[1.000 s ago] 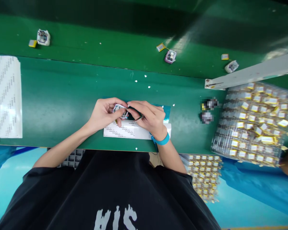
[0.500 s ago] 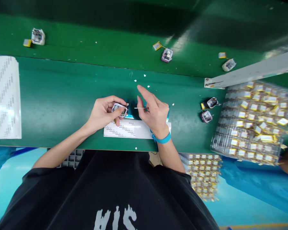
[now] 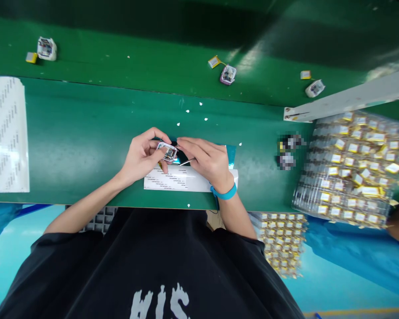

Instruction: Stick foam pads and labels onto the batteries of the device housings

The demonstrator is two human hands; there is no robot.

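Observation:
My left hand [image 3: 142, 156] is closed round a small white square casing [image 3: 166, 151] with circuitry showing inside, held just above the green bench. My right hand [image 3: 208, 160], with a blue wristband, holds thin metal tweezers [image 3: 186, 162] and its fingertips press on the casing's right edge. Under both hands lies a white label sheet [image 3: 179, 180] with rows of printed text, and a blue film strip [image 3: 229, 153] shows behind my right hand.
Three casings with yellow batteries ride the darker conveyor belt: far left [image 3: 46, 48], centre [image 3: 228, 74], right [image 3: 314, 87]. Trays of yellow-taped batteries [image 3: 352, 164] fill the right side, more below the bench edge [image 3: 282, 241]. A white label sheet [image 3: 7, 133] lies at the left.
My right hand, lifted away with fingers spread half a second ago, has come back down onto the casing. The casings on the conveyor have drifted left.

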